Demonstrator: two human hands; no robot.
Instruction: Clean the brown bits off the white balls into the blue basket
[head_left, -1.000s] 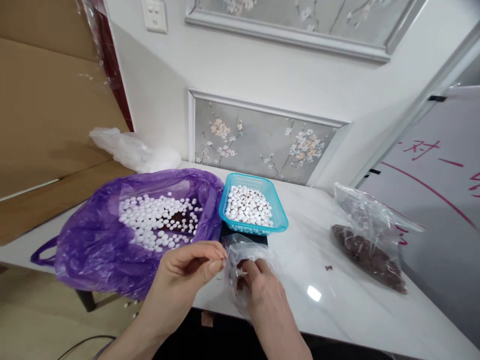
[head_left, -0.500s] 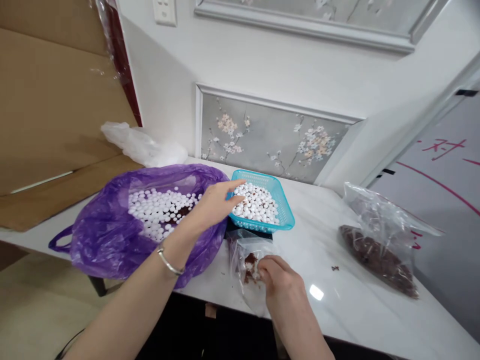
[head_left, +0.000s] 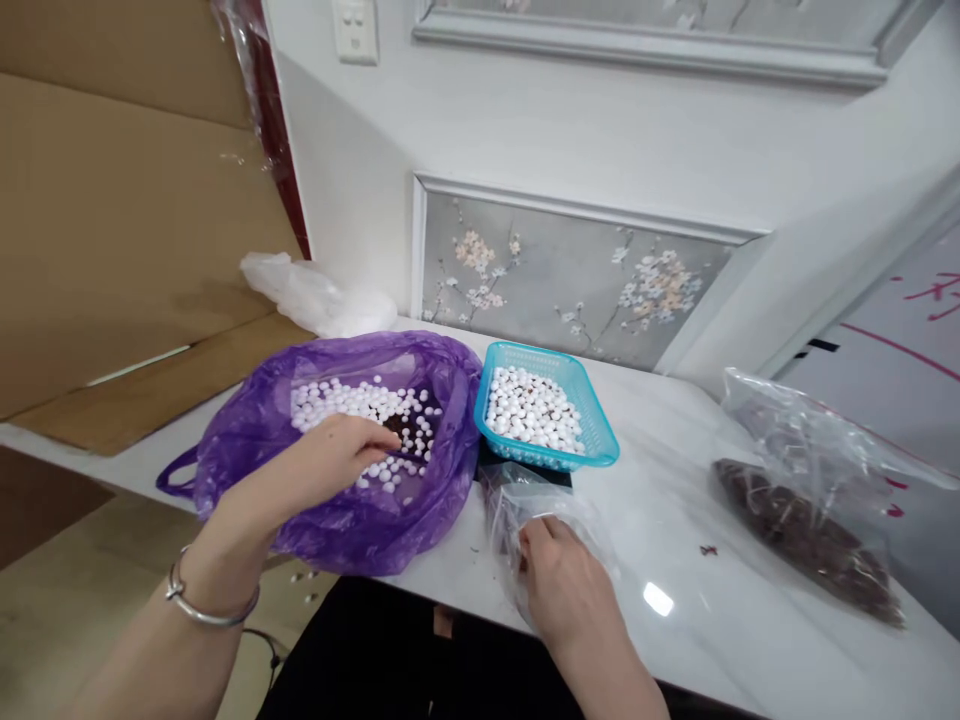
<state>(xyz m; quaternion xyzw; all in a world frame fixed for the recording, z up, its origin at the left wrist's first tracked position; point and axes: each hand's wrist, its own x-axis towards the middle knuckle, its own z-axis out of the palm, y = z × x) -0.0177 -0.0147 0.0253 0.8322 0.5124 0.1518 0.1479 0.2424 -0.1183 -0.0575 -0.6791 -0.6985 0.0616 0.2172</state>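
My left hand (head_left: 330,462) reaches into an open purple plastic bag (head_left: 315,520) holding many small white round pieces (head_left: 352,400); its fingertips are pinched together among the pieces, and what they grip is hidden. My right hand (head_left: 564,582) rests on a small clear plastic bag (head_left: 517,505) with brown bits inside, near the table's front edge, fingers curled onto the bag. A turquoise plastic basket (head_left: 596,440) filled with the same white pieces stands on a black base just behind that small bag.
A larger clear bag (head_left: 810,490) of brown material lies at the right on the white marble table (head_left: 675,540). A crumpled white bag (head_left: 315,295) sits at the back left by cardboard sheets (head_left: 112,230). A few brown crumbs (head_left: 707,549) lie loose.
My left hand went from the small clear bag to the turquoise basket, then back left into the purple bag. My right hand stayed on the small clear bag. The view shifted left.
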